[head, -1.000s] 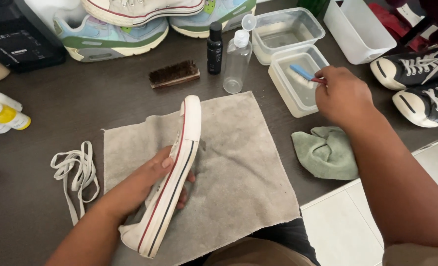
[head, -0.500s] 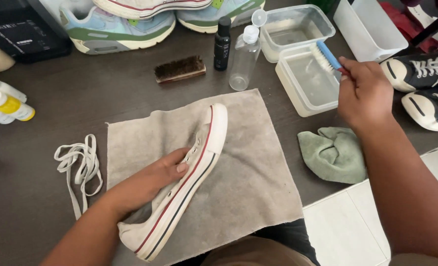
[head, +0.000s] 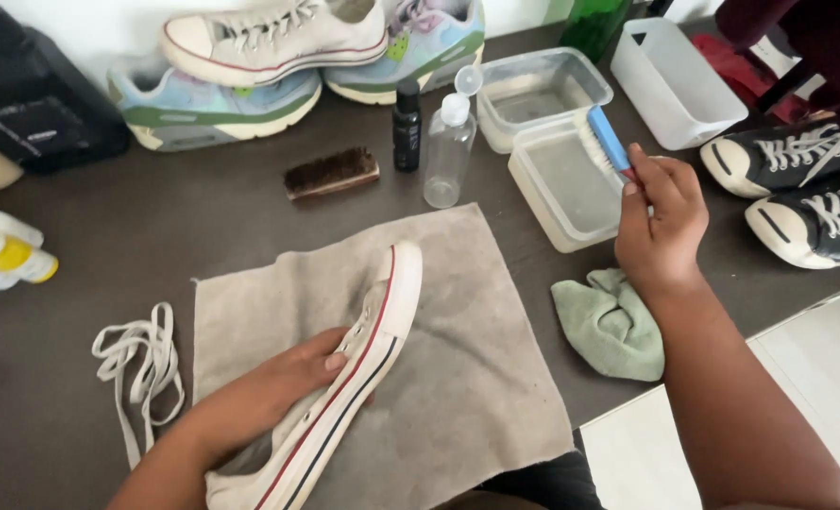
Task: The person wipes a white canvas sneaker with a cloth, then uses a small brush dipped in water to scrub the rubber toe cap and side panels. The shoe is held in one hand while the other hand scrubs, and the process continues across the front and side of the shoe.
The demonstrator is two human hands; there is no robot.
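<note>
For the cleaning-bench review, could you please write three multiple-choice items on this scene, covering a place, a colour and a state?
1. Where does the white sneaker lie?
A. on the grey towel
B. in a tub
C. on the floor

2. What colour is the back of the small brush?
A. red
B. blue
C. yellow

3. What is the state of the loose laces?
A. threaded through the sneaker
B. off it, on the table
C. in the right hand

Answers: 1 A, the left hand steadies it there; 2 B, blue above the clear tub; 3 B, heaped beside the towel.
</note>
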